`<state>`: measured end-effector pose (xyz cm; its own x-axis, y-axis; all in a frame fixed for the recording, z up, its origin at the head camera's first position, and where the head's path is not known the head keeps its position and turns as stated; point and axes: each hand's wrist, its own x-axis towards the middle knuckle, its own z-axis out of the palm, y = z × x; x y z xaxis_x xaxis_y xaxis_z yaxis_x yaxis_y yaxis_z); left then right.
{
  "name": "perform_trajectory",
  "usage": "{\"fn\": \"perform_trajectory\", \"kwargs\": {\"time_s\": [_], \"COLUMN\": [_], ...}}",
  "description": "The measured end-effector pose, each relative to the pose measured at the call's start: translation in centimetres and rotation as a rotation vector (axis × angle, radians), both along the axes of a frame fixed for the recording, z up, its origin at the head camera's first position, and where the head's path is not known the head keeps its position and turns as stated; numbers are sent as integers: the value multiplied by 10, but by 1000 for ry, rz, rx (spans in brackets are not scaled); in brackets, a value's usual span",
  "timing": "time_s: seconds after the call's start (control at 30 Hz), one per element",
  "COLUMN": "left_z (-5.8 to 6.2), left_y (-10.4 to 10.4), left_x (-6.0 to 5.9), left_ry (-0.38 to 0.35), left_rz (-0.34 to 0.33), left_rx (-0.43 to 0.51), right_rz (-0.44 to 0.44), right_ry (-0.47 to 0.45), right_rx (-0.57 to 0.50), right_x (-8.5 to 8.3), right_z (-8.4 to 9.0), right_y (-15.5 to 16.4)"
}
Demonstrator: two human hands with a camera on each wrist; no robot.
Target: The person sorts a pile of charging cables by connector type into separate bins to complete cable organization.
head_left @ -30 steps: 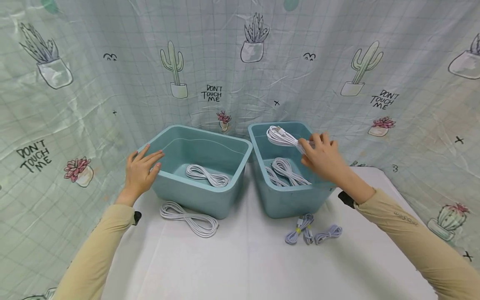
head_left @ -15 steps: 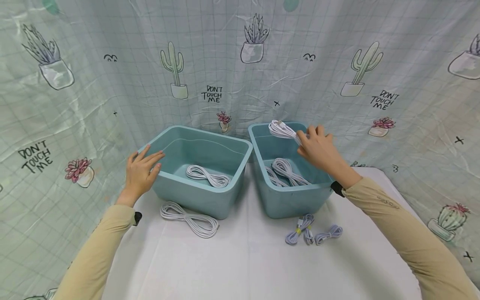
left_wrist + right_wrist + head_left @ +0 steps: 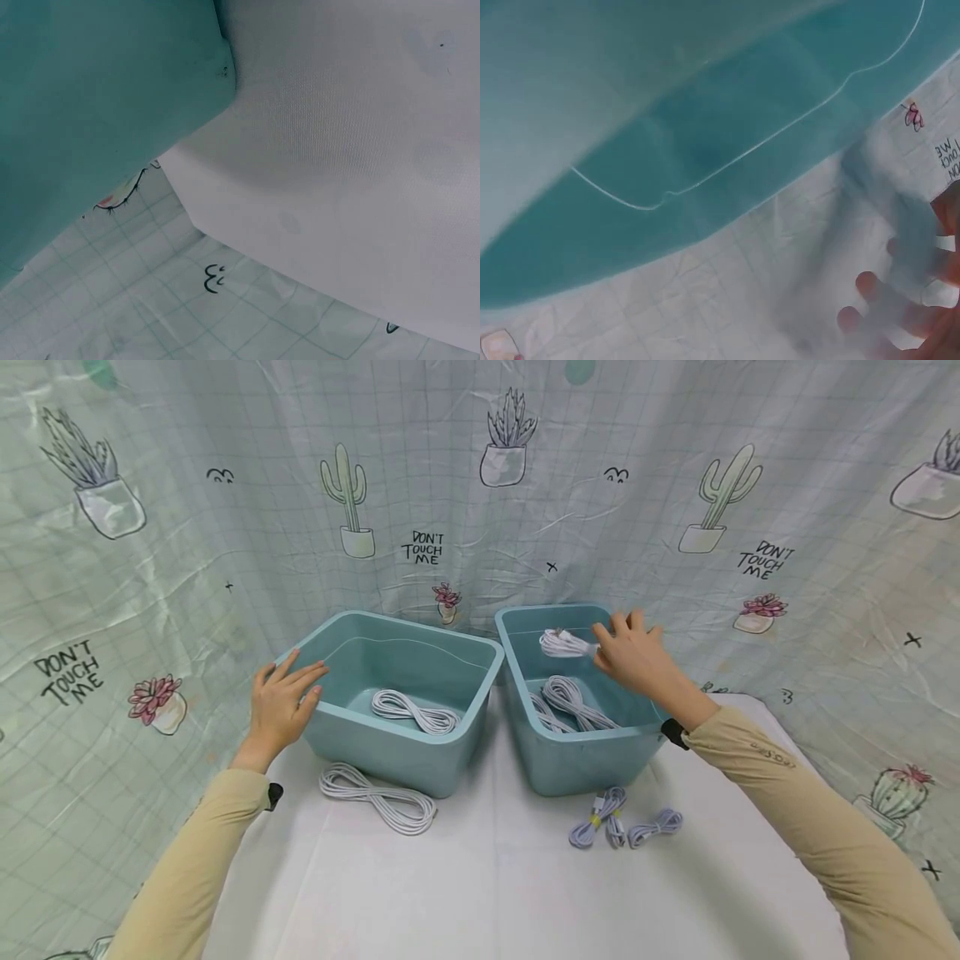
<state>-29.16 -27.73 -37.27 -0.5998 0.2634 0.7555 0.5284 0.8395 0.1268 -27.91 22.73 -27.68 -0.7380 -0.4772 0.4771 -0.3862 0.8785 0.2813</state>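
Over the right bin: right hand (image 3: 633,658) holds a white cable bundle (image 3: 564,644) pinched at one end — fingers curled about it, above the bin's open top.
Bundle axis: roughly level, running from the hand toward the person's left; its free end with the plug points at the bin's far left inner corner.
Bundle position: inside the rim line of the right bin (image 3: 581,758), clear of the two coiled cables (image 3: 570,703) lying on the bin floor directly beneath.
Key relation: the bundle lies left of the hand and above the bin floor; the way down is straight, with the coils below it.
Left hand (image 3: 283,704): fingers straight and spread, resting flat on the near left corner of the left bin (image 3: 390,752); grips nothing.
Nearer hand: the right — the left is well apart from the bundle.
Left bin contents: one white coil (image 3: 416,711).
Counter (image 3: 480,893): a larger white coil (image 3: 378,797) just before the left bin; two small bluish cable bundles (image 3: 622,827) before the right bin.
Wrist views: blurred teal wall and cloth only; the right wrist view shows fingertips, grip unclear.
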Motion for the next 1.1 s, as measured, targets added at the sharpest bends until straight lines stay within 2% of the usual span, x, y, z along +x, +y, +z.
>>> {"fn": "perform_trajectory", "kwargs": {"time_s": [0.17,0.43,0.87,1.1], "left_z": [0,0,0,0], "left_y": [0,0,-1,0], "left_x": [0,1,2,3], "left_ry": [9,16,14,18], "left_rz": [3,-2,-1,-2], "left_rx": [-3,5,4,2], "right_rz": [41,14,44,75], "right_ry": [37,-56,-82,-34], "right_rx": [-22,-15,-20,-40], "right_x": [3,9,4,6], "right_z": [1,15,44,51], "right_y": [-1,-3,-25,-31]}}
